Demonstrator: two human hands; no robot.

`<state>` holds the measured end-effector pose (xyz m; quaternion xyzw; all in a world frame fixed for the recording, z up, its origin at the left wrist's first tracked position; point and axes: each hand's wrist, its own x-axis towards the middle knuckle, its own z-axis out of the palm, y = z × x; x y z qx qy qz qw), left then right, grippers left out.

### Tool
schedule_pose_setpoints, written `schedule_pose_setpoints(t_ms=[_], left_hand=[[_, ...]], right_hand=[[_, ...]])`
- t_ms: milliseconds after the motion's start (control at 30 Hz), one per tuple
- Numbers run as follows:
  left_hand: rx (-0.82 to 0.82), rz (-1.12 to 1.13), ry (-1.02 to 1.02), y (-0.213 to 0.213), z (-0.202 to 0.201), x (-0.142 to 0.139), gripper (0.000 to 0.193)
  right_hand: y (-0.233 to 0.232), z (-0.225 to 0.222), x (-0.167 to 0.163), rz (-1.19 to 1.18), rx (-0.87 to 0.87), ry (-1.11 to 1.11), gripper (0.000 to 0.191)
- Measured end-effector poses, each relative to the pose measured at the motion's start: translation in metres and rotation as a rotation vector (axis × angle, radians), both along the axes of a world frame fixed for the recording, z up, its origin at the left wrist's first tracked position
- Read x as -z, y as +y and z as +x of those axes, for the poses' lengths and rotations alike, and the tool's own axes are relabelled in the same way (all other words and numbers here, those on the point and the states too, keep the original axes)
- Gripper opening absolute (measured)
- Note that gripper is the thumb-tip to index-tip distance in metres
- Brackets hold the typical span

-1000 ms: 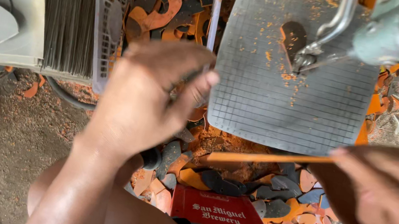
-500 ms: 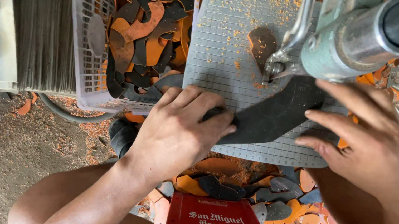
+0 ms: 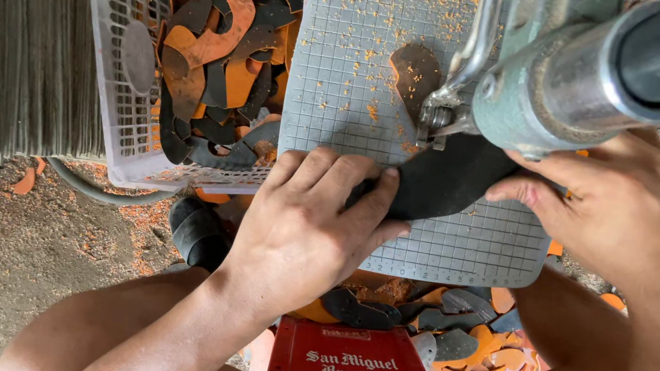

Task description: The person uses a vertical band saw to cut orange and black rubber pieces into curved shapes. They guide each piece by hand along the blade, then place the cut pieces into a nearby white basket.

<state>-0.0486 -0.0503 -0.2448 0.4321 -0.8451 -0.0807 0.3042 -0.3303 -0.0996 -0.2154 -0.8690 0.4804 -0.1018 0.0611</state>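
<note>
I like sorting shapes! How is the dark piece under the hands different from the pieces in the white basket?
The dark piece lies flat and alone on the gridded mat, pinned by both hands. The basket pieces are heaped, overlapping, untouched. It looks all dark; they mix orange and dark. Both look like thin, curved cutouts.

A white plastic basket (image 3: 109, 45) sits on the left, filled with black and orange cut scraps (image 3: 221, 62) of curved shape. Just left of it stands a dense stack of dark thin sheets (image 3: 29, 23), edges up. Below the basket a grey hose (image 3: 95, 191) curves over the dirt floor (image 3: 28, 252), which is strewn with orange crumbs. A red crate (image 3: 349, 370) with white lettering lies at the bottom centre, with more orange and grey offcuts (image 3: 455, 342) piled just beside and behind it
</note>
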Motion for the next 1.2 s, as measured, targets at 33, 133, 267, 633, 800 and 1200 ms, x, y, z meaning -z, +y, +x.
schedule_pose_setpoints(t_ms=[33,133,267,633,800,1200], left_hand=[[-0.005,-0.003,-0.001,-0.001,-0.001,0.001,0.042],[-0.014,-0.002,0.001,-0.002,-0.001,0.002,0.041],[-0.013,0.008,0.010,-0.004,-0.001,0.003,0.040],[-0.032,0.043,0.009,-0.007,-0.002,0.001,0.036],[-0.027,0.036,-0.023,-0.013,0.002,-0.004,0.038],[-0.055,0.012,-0.115,-0.027,0.012,-0.007,0.041]], right_hand=[[-0.001,-0.001,0.001,0.001,0.009,0.009,0.036],[-0.004,-0.005,0.005,0.033,0.033,0.002,0.024],[-0.005,-0.008,0.010,0.122,0.158,0.097,0.010],[-0.007,0.006,0.000,-0.025,-0.019,-0.114,0.029],[-0.004,0.013,-0.003,-0.001,0.050,-0.103,0.036],[0.010,0.020,0.004,-0.159,-0.012,-0.171,0.044]])
